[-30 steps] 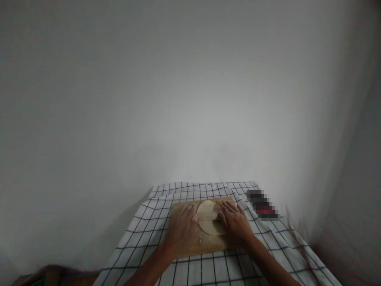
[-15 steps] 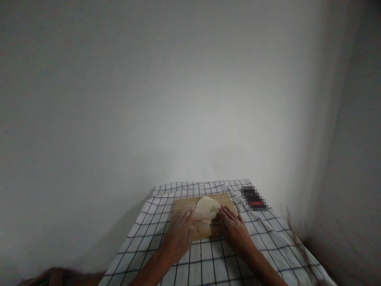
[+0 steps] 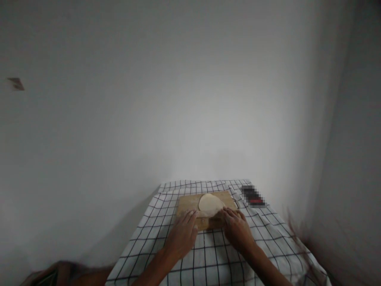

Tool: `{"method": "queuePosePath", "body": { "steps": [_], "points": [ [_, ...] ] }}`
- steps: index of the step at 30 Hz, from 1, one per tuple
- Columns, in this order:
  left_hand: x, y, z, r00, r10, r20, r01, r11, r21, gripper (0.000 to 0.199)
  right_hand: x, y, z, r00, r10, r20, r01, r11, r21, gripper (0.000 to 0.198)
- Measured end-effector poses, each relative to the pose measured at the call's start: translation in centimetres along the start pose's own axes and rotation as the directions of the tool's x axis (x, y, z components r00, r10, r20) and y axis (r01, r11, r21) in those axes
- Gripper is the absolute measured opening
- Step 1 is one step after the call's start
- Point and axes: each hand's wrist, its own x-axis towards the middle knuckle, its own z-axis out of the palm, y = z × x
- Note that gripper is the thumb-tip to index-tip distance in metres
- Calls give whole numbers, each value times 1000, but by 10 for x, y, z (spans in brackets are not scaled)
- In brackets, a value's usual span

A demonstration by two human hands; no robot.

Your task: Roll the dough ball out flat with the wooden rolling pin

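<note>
On a wooden board lies a thin, pale sheet of dough, roughly round. A pale rolling pin seems to lie across the near edge of the dough, between my hands; its ends are hidden under them. My left hand rests over the pin's left end, fingers bent forward onto it. Over the right end curls my right hand, close to the dough's right edge.
A white cloth with dark checks covers the table. To the right of the board is a dark, pixelated object with a red patch. A pale wall rises behind. Brown furniture shows at lower left.
My hands and the rolling pin have come back toward the board's near edge, uncovering more dough. My fingers are more curled. The view has shifted slightly left.
</note>
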Motion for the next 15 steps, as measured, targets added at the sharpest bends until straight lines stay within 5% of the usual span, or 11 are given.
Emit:
{"method": "queuePosePath", "body": {
  "steps": [7, 15],
  "points": [
    [37, -8, 3, 991, -4, 135, 4, 1000, -5, 53, 42, 28, 12, 994, -41, 106, 50, 995, -85, 52],
    [98, -38, 53, 981, -63, 185, 73, 996, -46, 51, 109, 48, 24, 988, 9, 156, 20, 983, -184, 40]
  ]
}}
